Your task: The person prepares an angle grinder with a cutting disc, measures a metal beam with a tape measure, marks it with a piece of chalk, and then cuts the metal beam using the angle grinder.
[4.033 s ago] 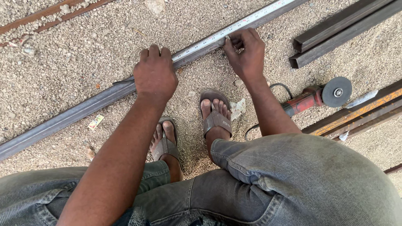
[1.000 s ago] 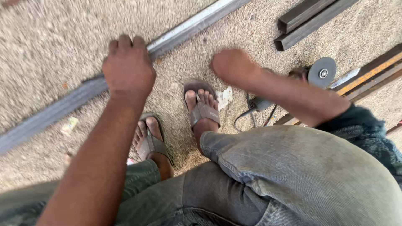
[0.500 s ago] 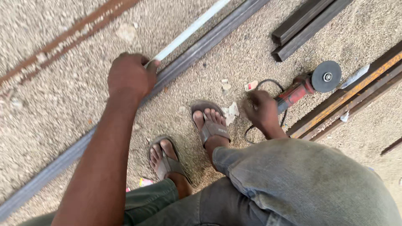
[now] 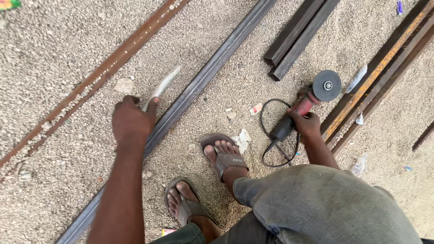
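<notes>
A long dark grey square steel tube [image 4: 199, 86] is laid diagonally across the gravel ground [image 4: 58, 58] and is taken here as the landmark; the left hand [image 4: 131, 122] is seen just beside the tube's left edge, its fingers closed around a thin pale flat strip [image 4: 162, 86], which is blurred and slants up away from the hand, so what kind of strip it is cannot be told. A rusty brown thin rod [image 4: 99, 74] is laid well to the left of the tube, roughly parallel to it. To the right of the tube, a red and black angle grinder with a dark round disc [image 4: 307, 101] is gripped on its body by the right hand [image 4: 307, 126], the fingers wrapped around it; a black cord [image 4: 266, 135] is looped beside the grinder, between it and the tube. Two short dark steel bars [image 4: 298, 36] are placed right of the tube, above the grinder; further right, a stack of rusty orange-streaked long steel sections [image 4: 384, 68] is laid. Two feet in grey sandals [image 4: 224, 158] are planted on the gravel just right of the tube; small white scraps [image 4: 242, 138] are scattered near them.
</notes>
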